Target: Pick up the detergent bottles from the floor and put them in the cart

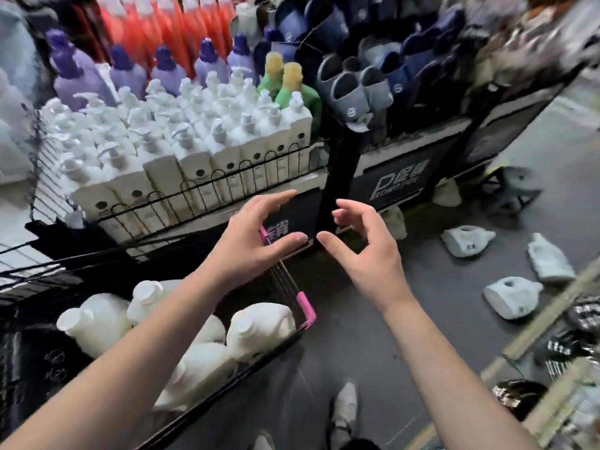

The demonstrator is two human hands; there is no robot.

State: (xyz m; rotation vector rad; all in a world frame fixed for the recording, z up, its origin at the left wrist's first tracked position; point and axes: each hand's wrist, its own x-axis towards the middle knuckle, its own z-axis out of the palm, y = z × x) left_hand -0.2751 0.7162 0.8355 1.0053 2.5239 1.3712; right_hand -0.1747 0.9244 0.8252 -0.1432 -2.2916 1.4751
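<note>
Grey floor with scattered bottles, a loaded cart and a stocked display shelf.

On the grey floor, toward its right side, three pale detergent bottles lie tipped over, near one another but apart: the farthest bottle, the right-hand bottle and the nearest bottle. The cart, pink at its rim corner, stands at the left and holds white jugs heaped against each other. Beyond it a wire-fenced shelf bears tight rows of upright white pump bottles, with purple bottles and two green bottles behind them.
</note>
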